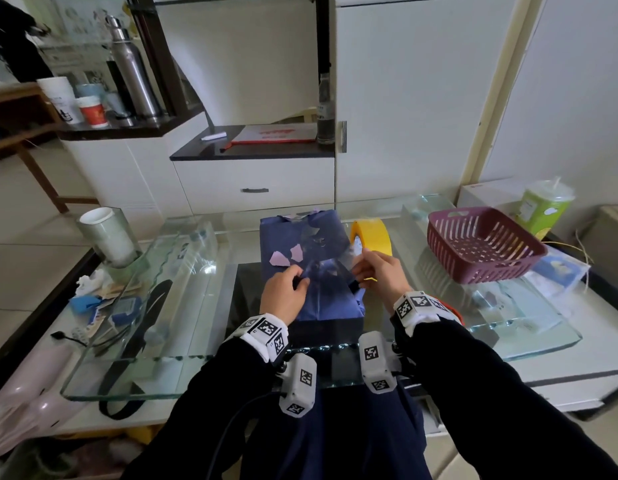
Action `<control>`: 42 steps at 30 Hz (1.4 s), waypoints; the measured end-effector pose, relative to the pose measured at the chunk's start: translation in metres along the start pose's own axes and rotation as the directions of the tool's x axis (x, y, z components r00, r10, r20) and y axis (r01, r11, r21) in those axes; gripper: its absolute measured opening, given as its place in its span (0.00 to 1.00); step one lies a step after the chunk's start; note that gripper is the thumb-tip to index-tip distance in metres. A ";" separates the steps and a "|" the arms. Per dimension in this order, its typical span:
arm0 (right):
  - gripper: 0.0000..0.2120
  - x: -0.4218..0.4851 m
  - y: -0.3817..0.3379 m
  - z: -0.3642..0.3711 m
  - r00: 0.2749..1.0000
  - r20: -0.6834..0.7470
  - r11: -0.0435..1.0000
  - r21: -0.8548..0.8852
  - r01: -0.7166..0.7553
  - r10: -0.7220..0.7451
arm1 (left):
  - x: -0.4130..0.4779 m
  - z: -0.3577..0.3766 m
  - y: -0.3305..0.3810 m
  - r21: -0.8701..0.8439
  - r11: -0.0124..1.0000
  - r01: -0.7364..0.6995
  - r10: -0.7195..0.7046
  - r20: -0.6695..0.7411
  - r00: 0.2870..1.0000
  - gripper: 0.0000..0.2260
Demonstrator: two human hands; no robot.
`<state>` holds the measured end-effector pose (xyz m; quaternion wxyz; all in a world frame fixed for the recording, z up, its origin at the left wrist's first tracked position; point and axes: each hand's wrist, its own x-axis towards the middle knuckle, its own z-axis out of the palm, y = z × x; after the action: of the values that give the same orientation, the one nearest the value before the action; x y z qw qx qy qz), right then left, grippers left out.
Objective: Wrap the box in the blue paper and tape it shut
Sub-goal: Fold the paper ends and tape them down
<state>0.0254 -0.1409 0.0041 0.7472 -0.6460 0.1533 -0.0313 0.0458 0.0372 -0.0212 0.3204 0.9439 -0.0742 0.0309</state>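
Note:
The box [309,237], covered in blue paper with torn pale patches on top, lies on the glass table [182,341] straight ahead of me. A clear strip of tape [330,263] stretches across the top of the box between my two hands. My left hand [283,294] pinches the strip's left end over the paper. My right hand [378,275] pinches the right end at the box's right edge. The yellow tape roll [373,235] stands just behind my right hand. The near end of the box shows dark below the paper.
A maroon slotted basket [480,245] sits at the right, with a green cup [543,209] behind it. A white-lidded jar [108,237] stands at the left, above clutter of papers and cables [99,306]. White cabinets rise behind the table.

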 end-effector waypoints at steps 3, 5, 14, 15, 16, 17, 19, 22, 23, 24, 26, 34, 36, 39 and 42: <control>0.17 0.000 0.001 0.007 0.999 0.038 0.999 0.033 -0.018 0.017 | -0.003 0.001 0.000 0.028 0.997 0.069 -0.070 0.007 0.998 0.08; 0.18 0.001 0.005 0.010 0.997 0.068 0.998 0.049 -0.041 0.037 | -0.002 0.002 -0.001 0.031 0.992 0.123 -0.124 0.014 0.992 0.08; 0.16 -0.004 0.011 0.023 0.992 0.094 0.991 0.099 -0.089 0.080 | -0.003 0.004 0.001 0.134 0.971 0.198 -0.206 0.048 0.977 0.11; 0.17 -0.005 0.010 0.024 0.993 0.090 0.991 0.104 -0.089 0.080 | -0.004 0.004 0.002 0.143 0.969 0.203 -0.212 0.056 0.976 0.11; 0.17 -0.006 0.010 0.025 0.992 0.092 0.990 0.105 -0.094 0.085 | -0.004 0.003 0.003 0.154 0.967 0.204 -0.216 0.064 0.974 0.12; 0.17 -0.008 0.010 0.025 0.991 0.097 0.990 0.102 -0.102 0.092 | -0.004 0.003 0.003 0.167 0.966 0.198 -0.212 0.072 0.975 0.12; 0.17 -0.010 0.010 0.024 0.989 0.102 0.990 0.081 -0.115 0.106 | -0.005 0.005 0.006 0.184 0.967 0.175 -0.194 0.091 0.977 0.13; 0.17 -0.011 0.012 0.019 0.987 0.100 0.990 0.059 -0.132 0.125 | -0.007 0.009 0.011 0.182 0.971 0.153 -0.178 0.135 0.975 0.13; 0.18 -0.011 0.013 0.018 0.986 0.101 0.989 0.050 -0.139 0.134 | -0.006 0.010 0.013 0.167 0.974 0.155 -0.180 0.144 0.973 0.12; 0.18 -0.011 0.014 0.017 0.985 0.102 0.989 0.034 -0.145 0.141 | -0.006 0.010 0.013 0.137 0.977 0.165 -0.185 0.145 0.972 0.11; 0.20 -0.011 0.014 0.016 0.984 0.104 0.989 -0.007 -0.147 0.147 | -0.004 0.007 0.014 0.074 0.980 0.185 -0.194 0.137 0.971 0.11; 0.25 -0.008 0.007 0.022 0.971 0.101 0.977 -0.023 -0.213 0.214 | -0.001 0.001 0.009 0.161 0.985 0.064 -0.077 0.077 0.994 0.15; 0.27 -0.008 0.008 0.023 0.966 0.107 0.972 -0.023 -0.235 0.236 | -0.004 0.003 0.006 0.234 0.972 -0.022 0.000 0.093 0.996 0.14; 0.30 -0.007 0.011 0.023 0.961 0.099 0.966 -0.025 -0.258 0.259 | -0.006 0.006 0.007 0.332 0.934 -0.129 0.080 0.157 0.984 0.19; 0.33 -0.007 0.015 0.021 0.952 0.095 0.957 -0.021 -0.289 0.290 | -0.003 0.009 0.010 0.352 0.924 -0.149 0.055 0.264 0.963 0.25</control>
<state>0.0221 -0.1162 -0.0065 0.7479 -0.6200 0.2100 0.1104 0.0416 0.0243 -0.0223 0.1234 0.9783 -0.1562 -0.0573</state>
